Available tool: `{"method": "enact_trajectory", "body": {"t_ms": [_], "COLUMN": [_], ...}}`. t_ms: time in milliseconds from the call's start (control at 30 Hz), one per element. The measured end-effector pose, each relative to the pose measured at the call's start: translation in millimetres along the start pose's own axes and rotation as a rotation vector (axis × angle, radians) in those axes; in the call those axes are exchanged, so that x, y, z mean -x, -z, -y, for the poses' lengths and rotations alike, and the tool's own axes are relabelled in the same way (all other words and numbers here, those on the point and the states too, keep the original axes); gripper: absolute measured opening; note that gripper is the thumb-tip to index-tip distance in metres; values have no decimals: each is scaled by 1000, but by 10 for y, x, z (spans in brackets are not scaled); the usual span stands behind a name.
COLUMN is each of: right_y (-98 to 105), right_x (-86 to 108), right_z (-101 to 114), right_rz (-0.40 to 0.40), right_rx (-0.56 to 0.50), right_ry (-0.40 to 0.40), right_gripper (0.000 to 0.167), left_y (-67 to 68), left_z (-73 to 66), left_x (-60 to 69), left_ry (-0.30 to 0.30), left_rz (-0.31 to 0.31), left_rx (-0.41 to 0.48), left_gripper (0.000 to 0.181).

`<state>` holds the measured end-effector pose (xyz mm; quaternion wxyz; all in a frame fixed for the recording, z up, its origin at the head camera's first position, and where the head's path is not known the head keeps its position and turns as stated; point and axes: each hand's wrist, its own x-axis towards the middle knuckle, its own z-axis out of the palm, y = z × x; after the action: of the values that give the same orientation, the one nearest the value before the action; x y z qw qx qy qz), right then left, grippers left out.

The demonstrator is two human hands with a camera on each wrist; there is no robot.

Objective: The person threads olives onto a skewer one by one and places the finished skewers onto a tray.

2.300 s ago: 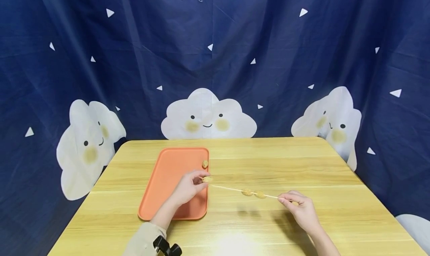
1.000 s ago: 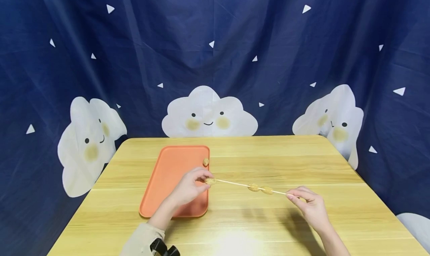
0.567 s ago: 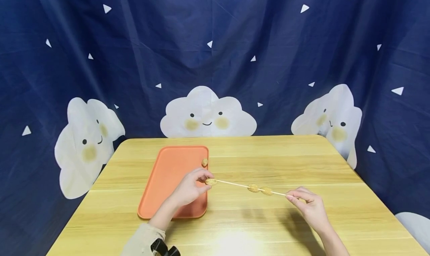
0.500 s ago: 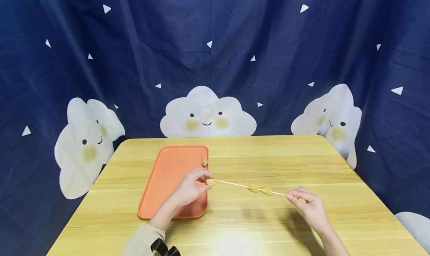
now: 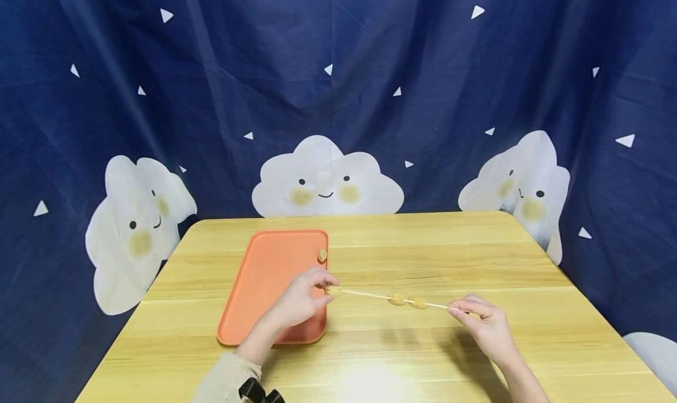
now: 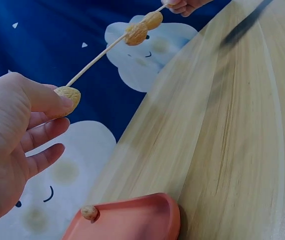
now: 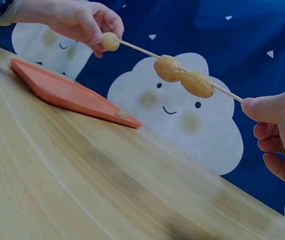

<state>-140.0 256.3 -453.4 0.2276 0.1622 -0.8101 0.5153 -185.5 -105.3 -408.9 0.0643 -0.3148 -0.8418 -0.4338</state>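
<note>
My left hand (image 5: pixel 298 300) pinches a tan, ridged peanut in its shell (image 6: pixel 68 100) between thumb and fingers, just above the right edge of the orange tray (image 5: pixel 264 279). A thin wooden skewer (image 5: pixel 365 294) runs from that peanut across to my right hand (image 5: pixel 483 326), which grips the other end between thumb and forefinger. The skewer's left tip meets the peanut; how deep it goes in is hidden. Two peanuts (image 7: pixel 168 68) sit threaded close together on the skewer, nearer my right hand. Both hands hold the skewer above the table.
One more peanut (image 5: pixel 322 255) lies at the tray's right edge, towards the back. The tray rests on the left part of the wooden table (image 5: pixel 423 256). Dark blue curtains (image 5: pixel 423 97) with printed clouds stand behind and to both sides.
Since 2.3 seconds ago, the skewer's tip has come up to the left-hand peanut, and my right hand has shifted right with the skewer. Over the last half second both hands barely move.
</note>
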Motion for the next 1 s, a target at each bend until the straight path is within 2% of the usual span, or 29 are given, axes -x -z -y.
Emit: {"method": "enact_trajectory", "body": {"t_ms": [100,267,667,1000], "right_y": [-3,4,6,-41], "right_x": [-7,-4,-25,-56], "right_z": [-6,8,81,111], "right_rz": [2,2,10,26], "right_rx": [-1,-11,-31,-70], "right_ry": [12,17,-1,21], "right_gripper": [16,17,12,14], "left_y": [-13,-21,-13,25], "left_z": [-19,-30,-34,-59], "left_x": [-6,-16,-18,13], "left_ry": [-15,2,9,3], "left_rz": [19,25,16,13], "left_rx": [-19,-22,-31,-28], "left_gripper": [24,24,24,24]}}
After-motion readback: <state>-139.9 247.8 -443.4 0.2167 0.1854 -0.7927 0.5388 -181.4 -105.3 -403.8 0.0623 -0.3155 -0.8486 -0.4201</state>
